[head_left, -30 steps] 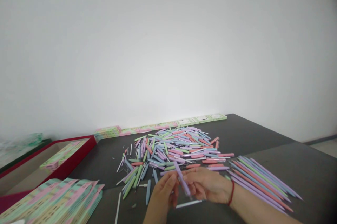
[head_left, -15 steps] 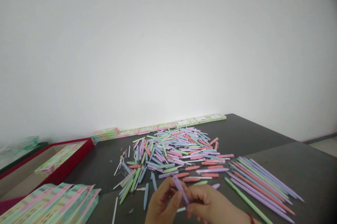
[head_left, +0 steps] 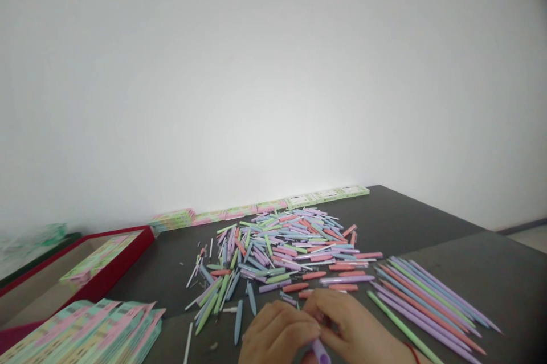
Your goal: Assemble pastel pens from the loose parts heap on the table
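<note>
My left hand (head_left: 277, 334) and my right hand (head_left: 356, 330) meet at the bottom edge, fingers curled together around a purple pen part (head_left: 319, 352) that sticks out below them. A red cord shows at my right wrist. Just beyond my hands lies a loose pile of pastel pen parts (head_left: 282, 250), purple, blue, green and coral, with thin white refills mixed in. To the right, a row of assembled pastel pens (head_left: 427, 298) lies side by side on the dark table (head_left: 427, 221).
A stack of pastel printed cards (head_left: 85, 330) sits at the lower left. Behind it a red tray (head_left: 106, 273) holds more cards. A row of green and pink boxes (head_left: 265, 204) lines the table's far edge against the white wall.
My hands have dropped lower and closed together over the purple pen part, which earlier stood up between my fingers. A green pen now lies beside the row at right.
</note>
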Tool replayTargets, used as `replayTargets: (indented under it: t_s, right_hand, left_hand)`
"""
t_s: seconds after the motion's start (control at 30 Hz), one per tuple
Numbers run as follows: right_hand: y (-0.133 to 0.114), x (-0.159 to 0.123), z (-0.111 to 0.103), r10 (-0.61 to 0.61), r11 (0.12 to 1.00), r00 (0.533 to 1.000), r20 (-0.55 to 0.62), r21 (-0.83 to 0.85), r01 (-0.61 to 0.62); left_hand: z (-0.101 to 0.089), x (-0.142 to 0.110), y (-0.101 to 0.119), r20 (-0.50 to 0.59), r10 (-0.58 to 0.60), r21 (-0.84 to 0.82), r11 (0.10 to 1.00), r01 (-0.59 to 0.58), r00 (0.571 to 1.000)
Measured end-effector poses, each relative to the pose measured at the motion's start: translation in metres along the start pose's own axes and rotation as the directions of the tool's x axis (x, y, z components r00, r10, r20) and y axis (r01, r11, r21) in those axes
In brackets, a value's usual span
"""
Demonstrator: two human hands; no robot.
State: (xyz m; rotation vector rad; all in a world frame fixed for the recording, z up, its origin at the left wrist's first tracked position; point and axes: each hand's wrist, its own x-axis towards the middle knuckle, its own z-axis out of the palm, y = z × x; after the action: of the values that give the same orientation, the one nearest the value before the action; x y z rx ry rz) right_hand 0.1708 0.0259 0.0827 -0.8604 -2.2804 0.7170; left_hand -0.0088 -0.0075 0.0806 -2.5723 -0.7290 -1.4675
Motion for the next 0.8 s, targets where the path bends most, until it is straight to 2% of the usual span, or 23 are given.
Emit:
replayTargets:
  t_s: [0.17,0.27,0.37,0.43,0.47,0.5,0.53,0.57,0.63,0.67,0.7,0.73,0.8]
  right_hand:
    - [0.0,-0.001,0.005,-0.008,1.0,1.0,0.006,0.015,0.008]
    - [0.001,-0.002,0.007,-0.016,1.0,1.0,-0.004,0.003,0.016]
    - [0.002,-0.003,0.007,-0.023,1.0,1.0,0.006,-0.021,0.023]
    - [0.003,-0.002,0.008,-0.026,0.999,1.0,0.013,-0.041,0.027]
    - [0.004,-0.002,0.008,-0.033,0.998,0.999,0.013,-0.05,0.033]
    - [0.005,-0.002,0.009,-0.041,0.998,0.999,0.014,-0.056,0.042]
    - [0.007,-0.002,0.01,-0.043,0.997,0.999,0.013,-0.063,0.044]
    - [0.01,-0.002,0.011,-0.035,0.997,0.999,0.011,-0.073,0.036]
    - [0.016,-0.002,0.012,0.014,0.994,1.0,0.013,-0.107,-0.012]
    - [0.02,-0.001,0.012,0.047,0.99,0.999,0.015,-0.134,-0.044]
    - [0.025,0.0,0.011,0.079,0.983,0.997,0.019,-0.166,-0.075]
    - [0.029,0.001,0.01,0.112,0.973,0.993,0.027,-0.207,-0.104]
    - [0.037,0.004,0.006,0.175,0.943,0.983,0.046,-0.294,-0.154]
  left_hand:
    - [0.007,-0.003,0.001,-0.002,-0.019,0.011,1.0,0.019,1.0]
    - [0.002,0.004,0.005,-0.003,-0.014,0.012,1.0,0.014,1.0]
    - [-0.005,0.009,0.009,0.051,-0.029,-0.005,1.0,0.029,0.998]
    - [-0.008,0.01,0.012,0.098,-0.099,-0.057,0.993,0.105,0.99]
    - [-0.009,0.009,0.012,0.097,-0.178,-0.094,0.978,0.187,0.979]
    - [-0.01,0.008,0.012,0.076,-0.282,-0.135,0.948,0.29,0.956]
    - [-0.011,0.007,0.012,0.049,-0.407,-0.18,0.895,0.409,0.912]
    - [-0.012,0.006,0.01,0.026,-0.535,-0.23,0.819,0.526,0.844]
    - [-0.016,0.005,0.002,-0.011,-0.735,-0.328,0.643,0.692,0.678]
    - [-0.018,0.004,-0.003,-0.024,-0.795,-0.372,0.57,0.733,0.606]
    - [-0.02,0.002,-0.008,-0.037,-0.828,-0.389,0.527,0.756,0.559]
    - [-0.021,0.001,-0.013,-0.049,-0.846,-0.386,0.506,0.771,0.531]
    - [-0.02,-0.004,-0.021,-0.054,-0.841,-0.376,0.516,0.77,0.538]
